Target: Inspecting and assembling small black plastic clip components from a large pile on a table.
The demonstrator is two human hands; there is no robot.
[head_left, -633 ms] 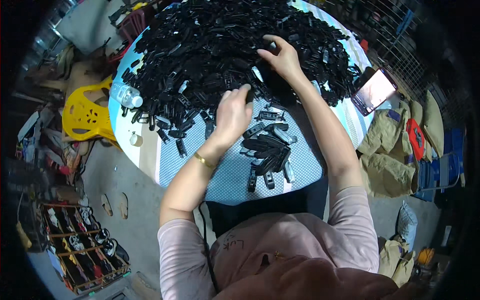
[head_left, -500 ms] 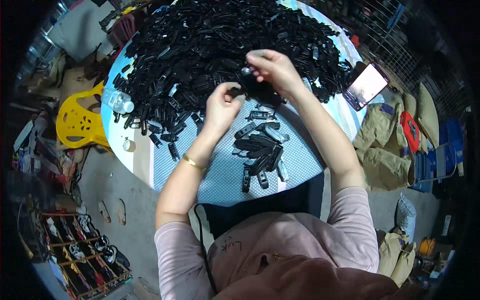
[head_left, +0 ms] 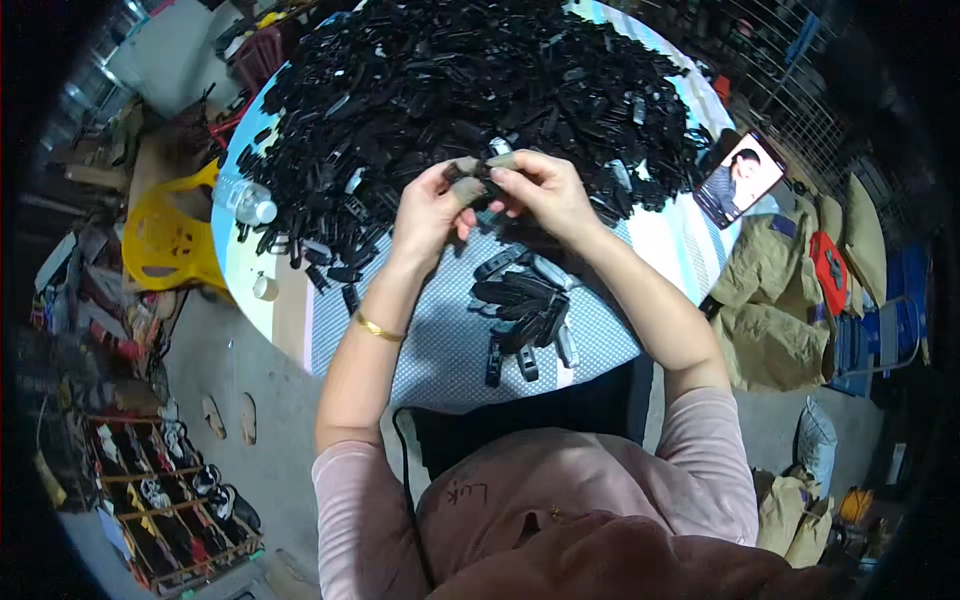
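Note:
My left hand (head_left: pixel 425 215) and my right hand (head_left: pixel 550 192) meet over the near edge of a large heap of black plastic parts (head_left: pixel 430 100). Between their fingertips is a small black plastic piece (head_left: pixel 482 172), pinched from both sides; its exact shape is largely covered by the fingers. Some fingertips look wrapped in a greyish covering. Closer to my body, a small pile of elongated black pieces (head_left: pixel 520 305) lies on the patterned tablecloth (head_left: pixel 430 340), a few of them with grey or silvery faces.
On the round table's left stand a clear plastic bottle (head_left: pixel 245 200) and a small white cup (head_left: pixel 264 288). A lit phone (head_left: pixel 740 178) leans at the right edge. Beyond are a yellow plastic stool (head_left: pixel 170 235), brown sacks (head_left: pixel 770 340) and a shoe rack (head_left: pixel 170 500).
My right hand has come down and left to meet my left hand at the black piece. A loose piece seen just below the hands no longer shows. The phone's picture has changed.

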